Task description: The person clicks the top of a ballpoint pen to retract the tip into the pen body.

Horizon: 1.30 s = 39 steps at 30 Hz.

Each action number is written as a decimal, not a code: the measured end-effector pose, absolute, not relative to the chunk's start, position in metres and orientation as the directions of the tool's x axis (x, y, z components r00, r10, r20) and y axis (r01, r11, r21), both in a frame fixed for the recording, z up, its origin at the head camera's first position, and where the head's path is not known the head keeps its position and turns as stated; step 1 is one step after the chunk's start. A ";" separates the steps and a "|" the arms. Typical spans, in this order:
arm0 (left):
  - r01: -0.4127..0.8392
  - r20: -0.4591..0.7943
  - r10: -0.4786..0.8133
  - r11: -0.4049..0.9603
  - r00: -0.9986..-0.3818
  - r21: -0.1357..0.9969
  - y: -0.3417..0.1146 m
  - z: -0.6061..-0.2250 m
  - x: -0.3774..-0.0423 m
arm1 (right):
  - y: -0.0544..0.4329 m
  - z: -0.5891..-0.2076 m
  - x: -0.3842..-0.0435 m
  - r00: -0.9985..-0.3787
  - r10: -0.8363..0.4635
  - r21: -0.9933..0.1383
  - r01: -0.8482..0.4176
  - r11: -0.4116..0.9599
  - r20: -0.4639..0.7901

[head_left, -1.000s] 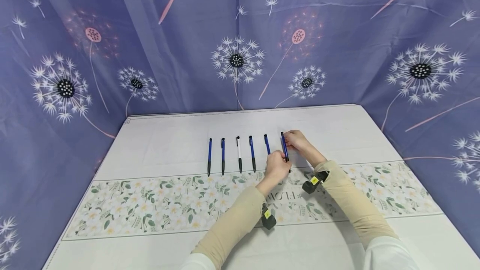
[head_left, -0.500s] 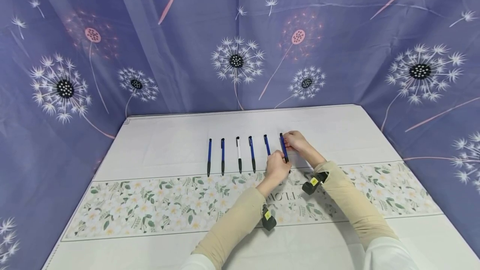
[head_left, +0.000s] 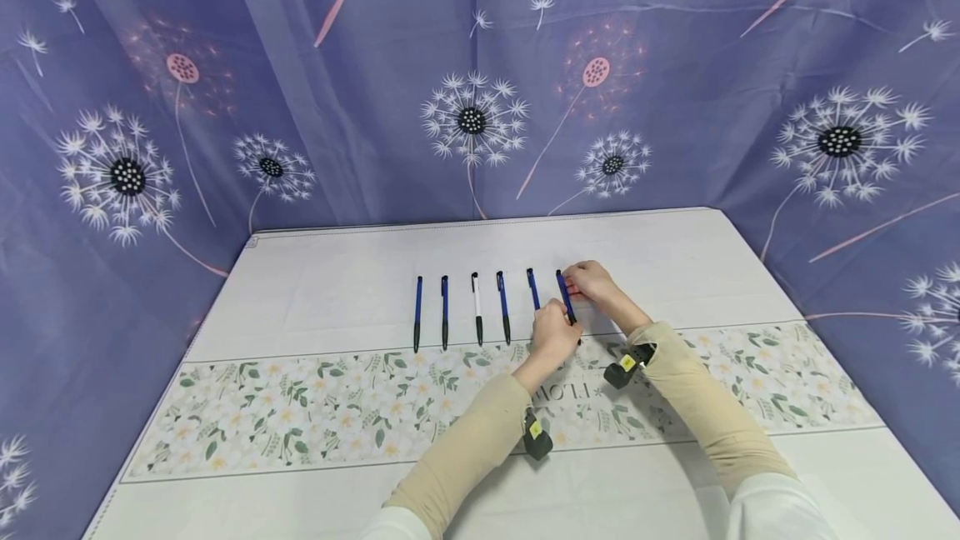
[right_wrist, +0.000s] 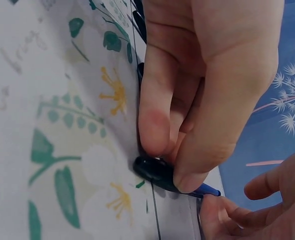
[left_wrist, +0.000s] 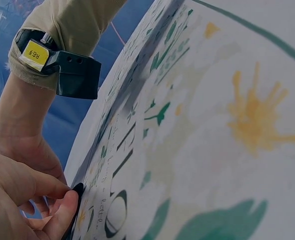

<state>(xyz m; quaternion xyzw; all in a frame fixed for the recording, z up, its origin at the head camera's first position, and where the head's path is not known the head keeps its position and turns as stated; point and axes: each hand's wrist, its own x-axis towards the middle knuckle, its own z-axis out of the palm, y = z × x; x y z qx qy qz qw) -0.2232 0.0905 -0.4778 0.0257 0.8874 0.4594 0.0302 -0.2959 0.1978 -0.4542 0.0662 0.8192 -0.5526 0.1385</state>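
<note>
A blue pen (head_left: 566,294) with a dark grip lies slanted at the right end of a row of pens. My left hand (head_left: 553,332) pinches its dark near end between thumb and finger, clearest in the right wrist view, where this hand (right_wrist: 217,90) is large at the top. At the pen's far blue end, my right hand (head_left: 592,282) holds it with its fingertips; only part of that hand (right_wrist: 277,210) shows in the right wrist view. Just left of it, another blue pen (head_left: 533,286) is partly hidden behind my left hand.
Further left in the row lie a blue pen (head_left: 504,307), a white pen (head_left: 477,307) and two more blue ones, roughly parallel. A flowered band (head_left: 300,415) crosses the white table cover (head_left: 337,273). A purple dandelion curtain (head_left: 360,107) surrounds the table's back and sides.
The far end of the rightmost pen has shifted slightly left and toward me, and my right fingers have followed it a little left. My left hand stays in place on the near end.
</note>
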 end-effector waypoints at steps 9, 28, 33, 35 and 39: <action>0.014 -0.033 0.071 0.576 -0.997 0.817 0.089 -0.476 -0.225 | 0.199 -0.452 -0.296 -0.955 -0.047 -0.888 0.254 0.384 -0.294; 0.124 0.072 0.111 0.582 -0.991 0.804 0.085 -0.468 -0.226 | 0.200 -0.446 -0.298 -0.974 -0.022 -0.937 0.209 0.279 -0.223; 0.221 0.129 0.189 0.624 -0.973 0.749 0.082 -0.464 -0.225 | 0.200 -0.441 -0.296 -0.975 -0.043 -0.931 0.194 0.309 -0.218; 0.251 0.149 0.210 0.640 -0.966 0.726 0.080 -0.461 -0.225 | 0.201 -0.440 -0.295 -0.981 -0.048 -0.919 0.158 0.361 -0.187; 0.299 0.180 0.245 0.653 -0.953 0.696 0.075 -0.455 -0.226 | 0.200 -0.437 -0.293 -0.993 -0.064 -0.861 0.050 0.506 -0.095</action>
